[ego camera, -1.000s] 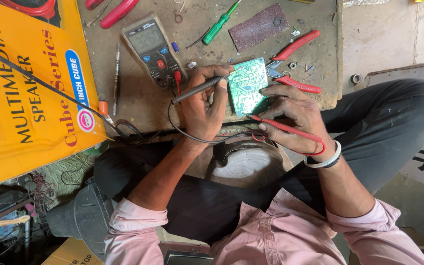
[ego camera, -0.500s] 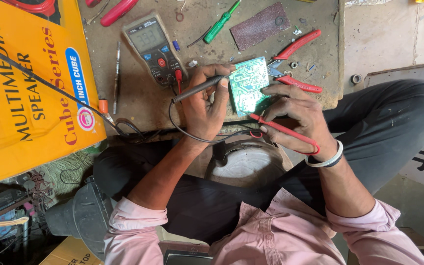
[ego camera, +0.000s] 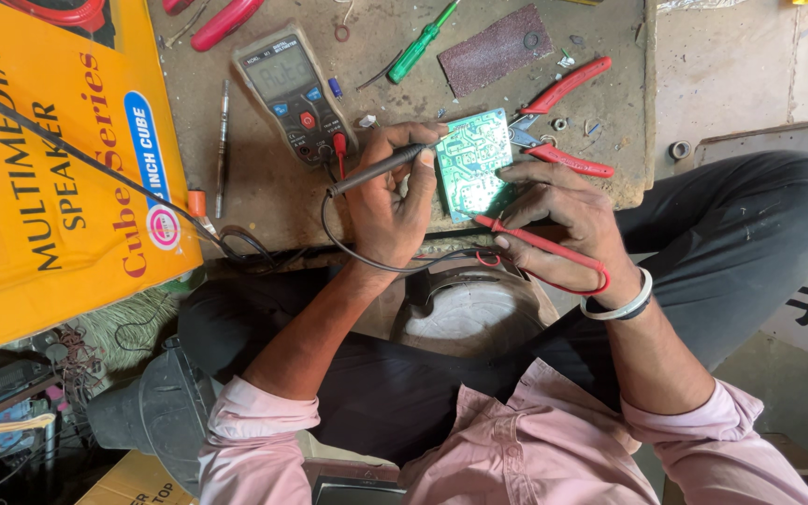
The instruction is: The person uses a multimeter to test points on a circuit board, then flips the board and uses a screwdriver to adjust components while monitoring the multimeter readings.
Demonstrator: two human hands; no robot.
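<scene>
Probing: left hand (ego camera: pixel 390 201) pinches the black probe (ego camera: pixel 376 170), tip down at the top-left edge of the green circuit board (ego camera: pixel 472 161)
Left grip: fingers pressed together round the probe shaft like a pen, thumb on top
Right hand: right hand (ego camera: pixel 563 220) steadies the board's lower right edge with its fingertips and holds the red probe (ego camera: pixel 540 245) under the fingers, tip aimed at the board's bottom edge
Right grip: curled shut on the red probe, not spread
Board spot: lying flat near the front edge of the table (ego camera: pixel 264 187), between both hands, copper side up
What changed: honestly almost nothing over the last second. Both probes and the board sit where they were, maybe a tiny nudge of the hands. Reads to me like a held measurement, not a move to a new point
Meter: grey multimeter (ego camera: pixel 294 92) just left of the left hand, leads plugged in at the bottom, screen too dim to make out
Around it: green screwdriver (ego camera: pixel 420 45), red pliers (ego camera: pixel 561 120) touching the board's right side, patch of sandpaper (ego camera: pixel 495 47)
Containers: only the orange speaker box (ego camera: pixel 58 159) on the left, closed, so can't tell what's inside. No tray or bin on the table
</scene>
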